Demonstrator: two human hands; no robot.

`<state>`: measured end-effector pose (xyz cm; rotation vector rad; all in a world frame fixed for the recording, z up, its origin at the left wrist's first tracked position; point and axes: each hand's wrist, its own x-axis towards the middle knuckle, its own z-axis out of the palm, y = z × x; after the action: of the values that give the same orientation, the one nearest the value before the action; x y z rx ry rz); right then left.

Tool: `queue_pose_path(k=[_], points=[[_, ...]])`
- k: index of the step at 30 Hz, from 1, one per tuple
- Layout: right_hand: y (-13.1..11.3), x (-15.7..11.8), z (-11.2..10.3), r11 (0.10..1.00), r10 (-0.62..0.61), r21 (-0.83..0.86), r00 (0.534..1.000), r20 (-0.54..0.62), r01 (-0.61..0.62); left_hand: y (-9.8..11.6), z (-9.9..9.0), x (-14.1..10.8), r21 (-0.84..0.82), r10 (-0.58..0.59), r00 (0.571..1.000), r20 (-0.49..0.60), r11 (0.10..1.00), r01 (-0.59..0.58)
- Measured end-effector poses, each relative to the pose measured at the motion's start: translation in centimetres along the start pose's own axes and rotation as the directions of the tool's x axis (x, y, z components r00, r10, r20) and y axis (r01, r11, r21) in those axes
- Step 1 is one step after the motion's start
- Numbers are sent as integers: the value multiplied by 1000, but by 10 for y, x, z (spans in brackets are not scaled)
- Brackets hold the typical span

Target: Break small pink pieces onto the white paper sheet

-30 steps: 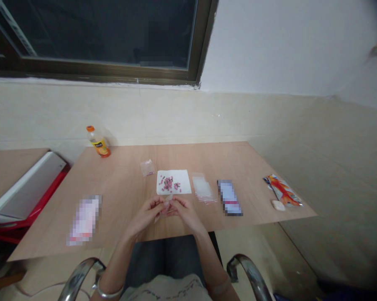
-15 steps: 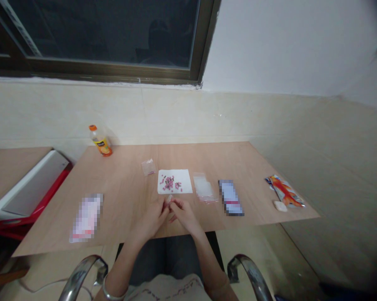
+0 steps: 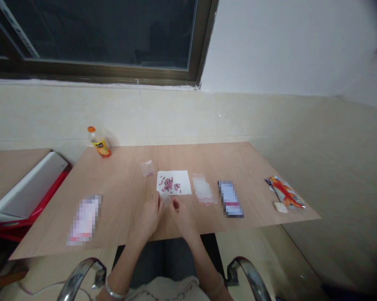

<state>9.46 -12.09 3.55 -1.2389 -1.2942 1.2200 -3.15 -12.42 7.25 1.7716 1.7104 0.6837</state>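
A small clear plastic bag [image 3: 166, 201] is stretched between my two hands, just in front of the white paper. My left hand [image 3: 151, 212] grips its left side with the fingers closed. On the other side my right hand [image 3: 181, 214] pinches it, fingers curled. Behind them lies the sheet of white paper [image 3: 185, 179] with many small pink and dark pieces [image 3: 168, 184] heaped on it. To its right is a stack of clear zip bags [image 3: 202, 188]. Another small clear bag [image 3: 147, 168], with a few pink bits in it, rests behind and left of the paper.
A blurred phone-shaped thing [image 3: 231, 198] lies right of the bags, and a blurred pinkish item [image 3: 85, 219] at left. An orange drink bottle [image 3: 99, 143] stands by the wall. A fish-patterned packet [image 3: 286, 193] and a white object [image 3: 280, 207] are at far right.
My hands have moved apart, and the clear bag between them is spread out flatter, where before it was bunched at the fingertips. The things on the table keep their places.
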Motion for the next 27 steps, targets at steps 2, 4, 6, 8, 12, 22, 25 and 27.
queue_pose_path(k=[2, 4, 6, 8, 12, 22, 25, 27], points=[[5, -1, 0, 1000, 17, -16, 1000, -1, -17, -7, 0, 2, 2, 0, 999, -49, 1000, 0], [7, -1, 0, 999, 31, -15, 999, -13, -32, -11, 0, 3, -42, 34, 998, -50, 998, -36], [6, -2, 0, 999, 18, -47, 999, -47, -21, -12, 1, 4, -85, 61, 997, -39, 994, -64], [2, -2, 1, 993, -11, -117, 997, -79, 1, -10, 3, 3, -82, 95, 995, -43, 992, -98], [-3, -3, 2, 978, -45, -207, 988, -150, 13, -3, 9, 3, 1, 165, 984, -60, 986, -165], [1, 3, 9, 849, 338, 450, 939, -59, -277, 4, 5, 1, 259, 178, 982, 64, 947, -189], [-2, 10, 6, 492, 489, 729, 844, 221, -476, 6, 4, 1, 210, 240, 966, 91, 944, -255], [-4, 14, 3, 326, 498, 793, 807, 318, -514, 8, 3, 1, 177, 291, 953, 87, 937, -302]])
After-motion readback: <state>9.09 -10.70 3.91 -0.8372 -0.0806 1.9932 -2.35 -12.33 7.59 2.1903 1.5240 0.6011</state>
